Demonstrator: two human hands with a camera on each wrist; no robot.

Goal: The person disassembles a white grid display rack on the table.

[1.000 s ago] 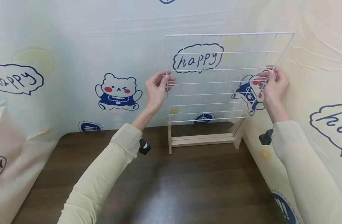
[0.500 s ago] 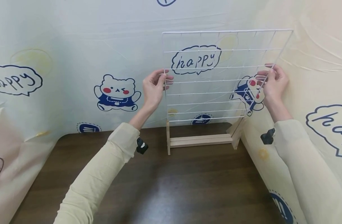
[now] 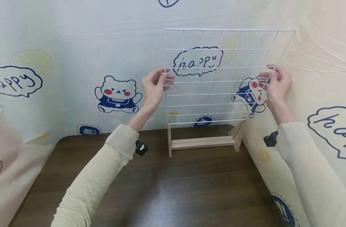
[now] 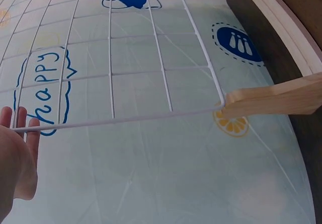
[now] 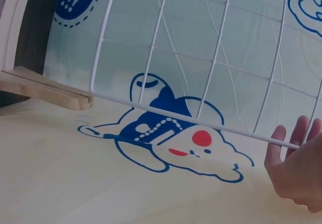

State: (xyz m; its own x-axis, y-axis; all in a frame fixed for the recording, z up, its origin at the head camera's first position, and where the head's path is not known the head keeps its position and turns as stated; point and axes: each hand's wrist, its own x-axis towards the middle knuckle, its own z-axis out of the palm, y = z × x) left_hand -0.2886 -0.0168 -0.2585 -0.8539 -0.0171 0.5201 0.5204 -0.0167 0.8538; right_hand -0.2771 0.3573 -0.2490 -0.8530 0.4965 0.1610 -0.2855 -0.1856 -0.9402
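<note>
A white wire grid panel (image 3: 229,30) stands roughly upright at the back right of the table, above a pale wooden stand (image 3: 202,142). My left hand (image 3: 153,90) pinches the panel's left side wire between thumb and fingers, about halfway up. On the opposite side wire, my right hand (image 3: 278,83) has a similar grip. In the left wrist view, a lower corner of the panel meets the end of a wooden upright (image 4: 282,96). The right wrist view shows the other lower corner at the tip of the second upright (image 5: 50,90); whether it is seated there I cannot tell.
The brown tabletop (image 3: 161,189) spreads in front of the stand. A printed cloth (image 3: 76,47) with bears and "happy" bubbles hangs behind and on both sides, close to the stand's right end. Each cuff has a small black device, such as this wrist camera (image 3: 141,147).
The panel's top edge has risen slightly in view, and its left side has shifted a little left with my left hand. Both hands keep their hold. The view itself has drifted slightly.
</note>
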